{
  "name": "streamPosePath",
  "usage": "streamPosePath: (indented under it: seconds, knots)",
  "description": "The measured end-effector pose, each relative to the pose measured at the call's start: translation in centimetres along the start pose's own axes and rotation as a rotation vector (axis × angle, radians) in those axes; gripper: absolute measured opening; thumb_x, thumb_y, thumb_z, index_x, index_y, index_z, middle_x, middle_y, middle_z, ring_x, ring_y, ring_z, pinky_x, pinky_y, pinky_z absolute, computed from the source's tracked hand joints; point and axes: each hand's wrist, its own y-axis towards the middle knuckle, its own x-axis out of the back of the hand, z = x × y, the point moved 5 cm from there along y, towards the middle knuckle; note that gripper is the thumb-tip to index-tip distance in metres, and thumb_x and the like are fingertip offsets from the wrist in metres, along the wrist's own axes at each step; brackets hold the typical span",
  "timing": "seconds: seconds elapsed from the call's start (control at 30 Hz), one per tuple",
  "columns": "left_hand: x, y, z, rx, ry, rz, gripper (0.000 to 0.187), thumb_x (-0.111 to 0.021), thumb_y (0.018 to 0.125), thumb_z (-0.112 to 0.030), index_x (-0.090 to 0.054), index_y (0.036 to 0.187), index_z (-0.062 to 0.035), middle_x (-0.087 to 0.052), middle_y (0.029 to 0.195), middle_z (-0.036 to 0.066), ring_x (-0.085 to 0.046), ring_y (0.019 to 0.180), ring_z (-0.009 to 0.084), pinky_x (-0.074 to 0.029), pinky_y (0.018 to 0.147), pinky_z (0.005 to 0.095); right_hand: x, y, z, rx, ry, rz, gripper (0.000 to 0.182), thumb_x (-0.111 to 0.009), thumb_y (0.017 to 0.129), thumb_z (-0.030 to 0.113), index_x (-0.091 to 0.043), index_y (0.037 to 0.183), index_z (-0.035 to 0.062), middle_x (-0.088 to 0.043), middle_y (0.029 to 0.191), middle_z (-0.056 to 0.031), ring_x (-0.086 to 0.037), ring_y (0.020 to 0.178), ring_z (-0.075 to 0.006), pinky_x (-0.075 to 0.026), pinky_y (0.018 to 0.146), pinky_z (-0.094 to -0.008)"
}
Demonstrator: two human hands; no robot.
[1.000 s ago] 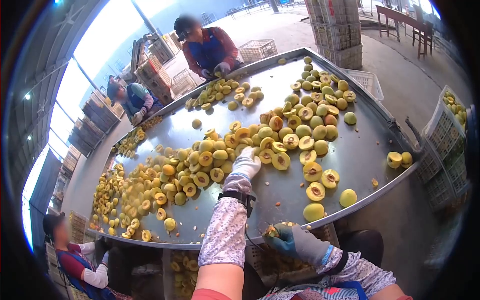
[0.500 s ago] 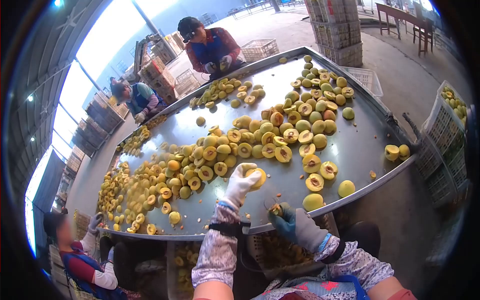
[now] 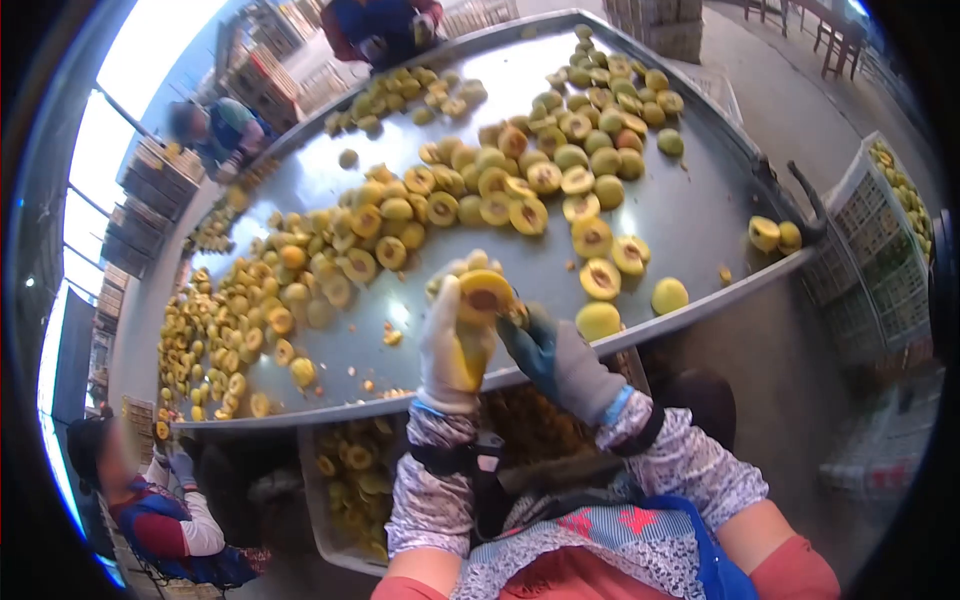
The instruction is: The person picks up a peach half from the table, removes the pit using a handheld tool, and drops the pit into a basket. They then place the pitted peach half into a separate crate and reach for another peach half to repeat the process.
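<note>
My left hand (image 3: 452, 345), in a white glove stained yellow, grips a peach half (image 3: 484, 294). The cut face with its brown hollow is turned toward me. Close against its right side is my right hand (image 3: 560, 355), in a grey and teal glove with fingers closed. A small dark thing (image 3: 517, 312) shows at these fingertips, probably a small tool; its shape is blurred. Both hands are above the near edge of the metal table (image 3: 690, 240). A long heap of halved yellow peaches (image 3: 400, 225) lies beyond them.
Whole-looking fruits (image 3: 598, 321) lie to the right near the raised table rim. Below the edge stands a crate of fruit pieces (image 3: 350, 490). A white crate (image 3: 875, 240) is at the right. Co-workers sit at left (image 3: 165, 520) and stand at the far side (image 3: 375, 30).
My view has tilted downward. My hands have come together: the left turned the peach half's cut face toward me, and the right rose to its side.
</note>
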Motion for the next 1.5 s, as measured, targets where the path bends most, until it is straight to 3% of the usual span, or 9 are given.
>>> streamPosePath:
  seconds: [0.13,0.2,0.23,0.3,0.5,0.73,1.1,1.43,1.5]
  knots:
    - [0.1,-0.3,0.4,0.089,-0.064,0.184,0.035,-0.045,0.106,-0.029,-0.053,0.128,-0.0037,-0.057,0.135,0.017,-0.054,0.127,0.036,-0.045,0.104,0.0493,-0.2,0.3,0.3,0.0,-0.001,-0.055,0.038,-0.057,0.099,0.044,-0.064,0.105,0.0071,-0.068,0.085,-0.0244,-0.066,0.091,-0.0439,-0.053,0.07,-0.0462]
    - [0.0,-0.2,0.5,0.111,-0.089,0.194,0.033,-0.045,0.105,-0.029,-0.053,0.126,-0.0038,-0.057,0.136,0.018,-0.052,0.128,0.0382,-0.045,0.105,0.0512,-0.5,0.5,0.3,0.005,-0.038,-0.017,0.034,-0.057,0.102,0.036,-0.063,0.11,0.0037,-0.064,0.076,-0.014,-0.058,0.072,-0.0128,-0.05,0.068,-0.0363]
    - [0.2,-0.2,0.3,0.109,-0.137,0.095,0.032,-0.045,0.105,-0.028,-0.054,0.124,-0.0043,-0.056,0.136,0.018,-0.051,0.129,0.0392,-0.044,0.106,0.0521,-0.4,0.6,0.6,0.001,-0.039,-0.015,0.034,-0.057,0.102,0.036,-0.063,0.11,0.0037,-0.064,0.076,-0.014,-0.058,0.072,-0.0128,-0.05,0.068,-0.0363]
    - [0.6,-0.1,0.1,0.108,-0.183,-0.008,0.03,-0.045,0.105,-0.027,-0.054,0.122,-0.0047,-0.056,0.136,0.019,-0.051,0.129,0.0402,-0.043,0.108,0.0531,-0.6,0.3,1.4,-0.051,-0.039,0.046,0.042,-0.056,0.099,0.045,-0.065,0.11,0.0055,-0.07,0.089,-0.0231,-0.066,0.097,-0.0431,-0.053,0.074,-0.0451]
    - [0.3,-0.3,-0.4,0.054,-0.161,0.009,0.025,-0.048,0.104,-0.028,-0.057,0.112,-0.0058,-0.057,0.136,0.015,-0.05,0.13,0.0379,-0.044,0.106,0.0559,-1.7,0.2,0.6,-0.09,0.061,0.134,0.043,-0.055,0.1,0.044,-0.065,0.111,0.0034,-0.069,0.094,-0.0253,-0.066,0.101,-0.0428,-0.052,0.078,-0.0442]
    - [-0.7,-0.6,-0.1,0.035,-0.027,0.049,0.03,-0.046,0.105,-0.03,-0.057,0.119,-0.0064,-0.058,0.134,0.015,-0.053,0.128,0.0369,-0.048,0.102,0.0531,-2.1,0.2,-0.8,-0.102,0.187,0.111,0.046,-0.055,0.1,0.043,-0.065,0.112,-0.0006,-0.069,0.095,-0.0275,-0.065,0.106,-0.0436,-0.052,0.08,-0.0436]
    - [-1.1,-0.8,-0.1,0.061,0.298,-0.061,0.056,-0.036,0.106,-0.05,-0.06,0.122,-0.0019,-0.066,0.117,0.015,-0.065,0.102,0.0281,-0.054,0.086,0.0383,-1.8,-0.6,0.3,-0.056,-0.096,0.095,0.042,-0.057,0.098,0.044,-0.062,0.115,0.0056,-0.068,0.083,-0.0258,-0.066,0.091,-0.0467,-0.054,0.073,-0.0491]
    - [-1.1,-1.2,-0.8,0.103,0.463,-0.063,0.053,-0.031,0.108,-0.044,-0.061,0.117,-0.0007,-0.069,0.105,0.016,-0.068,0.09,0.025,-0.056,0.081,0.0353,-0.9,-1.0,1.6,-0.148,-0.322,0.197,0.034,-0.058,0.099,0.039,-0.065,0.117,0.0105,-0.069,0.087,-0.0236,-0.066,0.09,-0.0442,-0.055,0.07,-0.0483]
    - [-1.8,-1.4,-1.5,-0.004,0.672,0.101,0.05,-0.031,0.109,-0.04,-0.06,0.116,0.0,-0.069,0.101,0.016,-0.069,0.083,0.0232,-0.057,0.077,0.0325,-0.7,-1.2,1.9,-0.13,-0.285,0.192,0.039,-0.056,0.099,0.042,-0.067,0.105,0.0058,-0.068,0.084,-0.0261,-0.066,0.086,-0.0469,-0.054,0.072,-0.0509]
